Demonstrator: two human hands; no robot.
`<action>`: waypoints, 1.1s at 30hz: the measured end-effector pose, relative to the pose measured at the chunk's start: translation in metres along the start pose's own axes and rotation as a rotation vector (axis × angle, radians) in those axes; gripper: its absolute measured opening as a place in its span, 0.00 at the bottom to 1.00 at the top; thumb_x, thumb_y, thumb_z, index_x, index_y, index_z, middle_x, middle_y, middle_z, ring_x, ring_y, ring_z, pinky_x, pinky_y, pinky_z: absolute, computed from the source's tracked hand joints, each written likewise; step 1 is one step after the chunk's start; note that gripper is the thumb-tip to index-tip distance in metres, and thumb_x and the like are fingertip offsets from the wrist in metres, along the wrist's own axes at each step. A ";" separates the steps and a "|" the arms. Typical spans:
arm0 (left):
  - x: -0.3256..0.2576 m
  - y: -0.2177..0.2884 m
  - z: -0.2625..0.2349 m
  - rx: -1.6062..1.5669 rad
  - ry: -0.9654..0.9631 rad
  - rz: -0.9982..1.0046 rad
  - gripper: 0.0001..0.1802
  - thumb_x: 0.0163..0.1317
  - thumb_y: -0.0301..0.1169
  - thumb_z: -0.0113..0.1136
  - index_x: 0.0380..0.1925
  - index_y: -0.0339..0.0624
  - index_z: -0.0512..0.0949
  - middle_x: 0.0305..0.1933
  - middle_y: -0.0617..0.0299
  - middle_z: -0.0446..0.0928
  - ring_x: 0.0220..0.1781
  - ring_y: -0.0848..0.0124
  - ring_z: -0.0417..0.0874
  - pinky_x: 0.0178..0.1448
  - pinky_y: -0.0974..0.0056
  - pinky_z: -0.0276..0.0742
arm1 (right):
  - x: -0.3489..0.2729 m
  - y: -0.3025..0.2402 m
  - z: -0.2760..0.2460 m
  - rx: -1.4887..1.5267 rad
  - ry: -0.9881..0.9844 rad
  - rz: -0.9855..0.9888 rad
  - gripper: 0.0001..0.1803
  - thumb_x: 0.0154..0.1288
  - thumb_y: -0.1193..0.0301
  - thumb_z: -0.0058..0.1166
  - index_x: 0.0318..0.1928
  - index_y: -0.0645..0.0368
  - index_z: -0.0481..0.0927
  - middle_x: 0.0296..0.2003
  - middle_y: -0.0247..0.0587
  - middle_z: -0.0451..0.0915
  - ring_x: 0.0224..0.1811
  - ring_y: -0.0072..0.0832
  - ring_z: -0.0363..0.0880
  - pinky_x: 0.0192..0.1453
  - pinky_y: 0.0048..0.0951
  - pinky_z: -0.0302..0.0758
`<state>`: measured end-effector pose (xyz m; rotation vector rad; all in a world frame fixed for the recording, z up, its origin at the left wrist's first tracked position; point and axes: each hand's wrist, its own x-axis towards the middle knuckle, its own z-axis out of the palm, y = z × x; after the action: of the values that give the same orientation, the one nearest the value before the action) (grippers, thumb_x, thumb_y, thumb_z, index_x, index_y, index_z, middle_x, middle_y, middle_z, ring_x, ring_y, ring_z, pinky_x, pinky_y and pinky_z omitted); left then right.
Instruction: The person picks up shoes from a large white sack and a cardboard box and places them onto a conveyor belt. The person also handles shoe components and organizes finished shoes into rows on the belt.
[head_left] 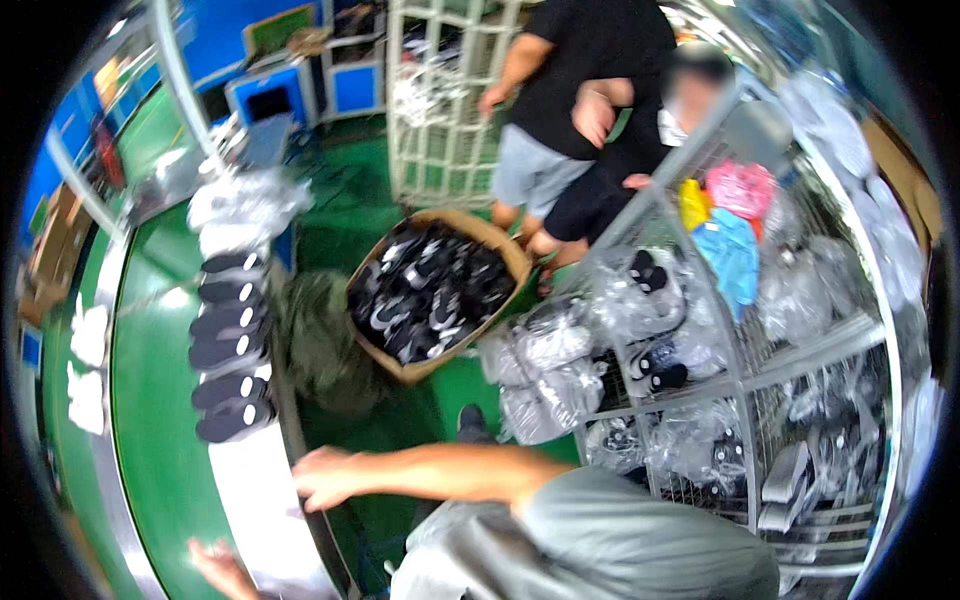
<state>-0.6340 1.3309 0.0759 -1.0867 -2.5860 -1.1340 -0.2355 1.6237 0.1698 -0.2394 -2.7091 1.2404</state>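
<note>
My right hand (326, 478) reaches across to the near edge of a long bench with a white top (262, 500). Its fingers look loosely apart, with no object visible in them, though they are a little blurred. Lower down, my left hand (218, 566) hovers over the far side of the bench, fingers spread and nothing visible in them. Beyond both hands, a row of black shoe-shaped pieces (228, 388) with greyish middles lies crosswise on the bench, apart from my fingers. Behind this row, clear plastic bags (245, 208) are piled up.
A cardboard box (415, 372) full of black shoe parts stands ahead on the green floor, beside a dark green sack (325, 345). On the right, a wire rack (745, 385) holds bagged shoes. Two people (590, 85) are near a white cage trolley (440, 120).
</note>
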 end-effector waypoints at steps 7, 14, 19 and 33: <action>-0.148 0.246 0.126 0.495 -0.552 -0.072 0.47 0.51 0.46 0.74 0.62 0.24 0.64 0.65 0.30 0.64 0.68 0.41 0.66 0.70 0.48 0.64 | -0.258 0.163 0.046 0.024 -0.053 0.957 0.19 0.59 0.57 0.60 0.41 0.60 0.82 0.42 0.57 0.83 0.47 0.53 0.82 0.50 0.50 0.78; -0.171 0.234 0.189 0.742 -0.460 0.042 0.49 0.56 0.41 0.68 0.69 0.27 0.54 0.72 0.31 0.54 0.74 0.38 0.55 0.77 0.45 0.53 | -0.247 0.259 0.035 -0.097 0.259 1.050 0.33 0.61 0.59 0.61 0.61 0.66 0.70 0.58 0.57 0.73 0.63 0.52 0.70 0.65 0.47 0.69; -0.181 0.206 0.201 0.814 -0.283 0.171 0.42 0.54 0.25 0.57 0.70 0.32 0.55 0.73 0.37 0.54 0.75 0.40 0.55 0.75 0.44 0.55 | -0.204 0.355 0.054 -0.305 0.256 0.875 0.36 0.61 0.60 0.62 0.63 0.68 0.67 0.58 0.54 0.72 0.62 0.50 0.68 0.66 0.47 0.66; -0.179 0.210 0.210 0.713 -0.282 0.143 0.48 0.48 0.27 0.59 0.72 0.33 0.54 0.74 0.37 0.54 0.74 0.39 0.56 0.74 0.41 0.54 | -0.165 0.422 0.095 -0.565 0.141 1.081 0.11 0.61 0.72 0.47 0.35 0.59 0.84 0.33 0.51 0.85 0.41 0.44 0.83 0.47 0.44 0.75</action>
<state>-0.3289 1.4685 -0.0143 -1.2575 -2.6874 0.0110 -0.0593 1.7913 -0.2244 -1.9301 -2.7139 0.4468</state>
